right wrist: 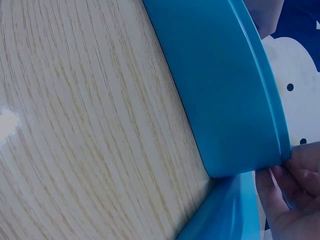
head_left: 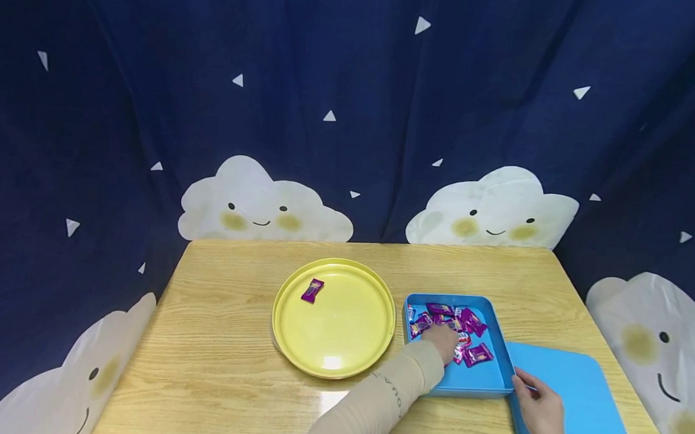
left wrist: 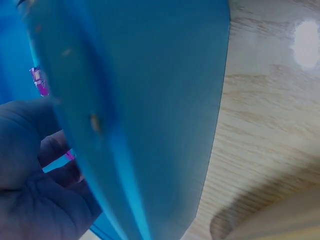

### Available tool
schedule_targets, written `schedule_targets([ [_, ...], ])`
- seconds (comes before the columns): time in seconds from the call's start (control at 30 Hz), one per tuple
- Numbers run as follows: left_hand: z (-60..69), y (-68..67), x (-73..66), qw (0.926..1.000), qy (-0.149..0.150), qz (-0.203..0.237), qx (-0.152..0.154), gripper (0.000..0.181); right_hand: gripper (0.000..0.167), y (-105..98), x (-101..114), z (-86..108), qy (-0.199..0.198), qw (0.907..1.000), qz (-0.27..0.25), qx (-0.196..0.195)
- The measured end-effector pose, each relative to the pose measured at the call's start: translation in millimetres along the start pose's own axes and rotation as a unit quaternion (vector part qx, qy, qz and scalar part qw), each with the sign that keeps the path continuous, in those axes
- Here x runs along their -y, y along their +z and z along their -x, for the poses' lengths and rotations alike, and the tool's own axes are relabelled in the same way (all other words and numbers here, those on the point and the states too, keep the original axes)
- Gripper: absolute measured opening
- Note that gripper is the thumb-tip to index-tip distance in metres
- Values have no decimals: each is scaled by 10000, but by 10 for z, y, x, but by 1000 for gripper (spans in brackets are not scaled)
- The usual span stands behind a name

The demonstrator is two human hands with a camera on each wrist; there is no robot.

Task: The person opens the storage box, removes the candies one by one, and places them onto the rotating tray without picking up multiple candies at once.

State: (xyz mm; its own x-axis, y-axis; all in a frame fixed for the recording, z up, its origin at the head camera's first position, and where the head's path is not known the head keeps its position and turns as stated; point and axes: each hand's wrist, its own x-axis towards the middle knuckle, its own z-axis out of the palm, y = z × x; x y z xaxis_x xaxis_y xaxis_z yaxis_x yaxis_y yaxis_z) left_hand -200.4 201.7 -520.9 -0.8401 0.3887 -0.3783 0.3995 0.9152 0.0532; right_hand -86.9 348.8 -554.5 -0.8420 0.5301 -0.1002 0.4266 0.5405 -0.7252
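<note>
Right hand [head_left: 541, 411] pinches the near right corner of a blue box [head_left: 491, 378] between thumb and fingers; in the right wrist view, the picture's edge cuts off part of that hand. Below and beside it lies a flat blue lid [head_left: 585, 402], with a narrow strip of worktop [head_left: 219, 322] between it and the right edge; whether the lid runs under the box's corner I cannot tell. A cream sleeve [head_left: 364, 406] crosses the worktop and hides a stretch of wood grain. From it the left hand [head_left: 443, 341] reaches over the near left wall into the box, knuckles bent, fingertips hidden, so I cannot tell whether they pinch anything. Purple-wrapped candies [head_left: 478, 355] overlap around it, mostly in the far and left parts, some partly covered by the hand; blue floor shows along the right side. In the left wrist view only purple slivers show past the wall. Across a thin gap to the left, a round yellow tray [head_left: 346, 324] carries one candy [head_left: 313, 290] inside its far left rim; glare whitens a patch of the near side. Broad room runs from the tray to the left edge, a shallower band behind it to the far edge. Beyond hangs a navy curtain [head_left: 335, 48] with smiling clouds [head_left: 257, 204].
</note>
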Motion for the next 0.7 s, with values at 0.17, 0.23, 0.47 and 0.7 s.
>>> schedule_targets([
  [0.17, -116, 123, -16, 9999, 68, -47, -98, 16, 46, 60, -160, -85, -156, 9998, 31, -103],
  [0.23, -147, 156, -17, 9999, 82, -63, -131, 15, 47, 74, -223, -122, -203, 9998, 51, -66],
  [0.47, -55, 83, -18, 9999, 9, -144, -15, 19, 47, 33, -87, -41, -164, 9998, 15, -101],
  [0.7, -136, 162, -10, 9996, 193, -212, -45, 12, 40, -16, 59, 32, -103, 9999, 64, -59],
])
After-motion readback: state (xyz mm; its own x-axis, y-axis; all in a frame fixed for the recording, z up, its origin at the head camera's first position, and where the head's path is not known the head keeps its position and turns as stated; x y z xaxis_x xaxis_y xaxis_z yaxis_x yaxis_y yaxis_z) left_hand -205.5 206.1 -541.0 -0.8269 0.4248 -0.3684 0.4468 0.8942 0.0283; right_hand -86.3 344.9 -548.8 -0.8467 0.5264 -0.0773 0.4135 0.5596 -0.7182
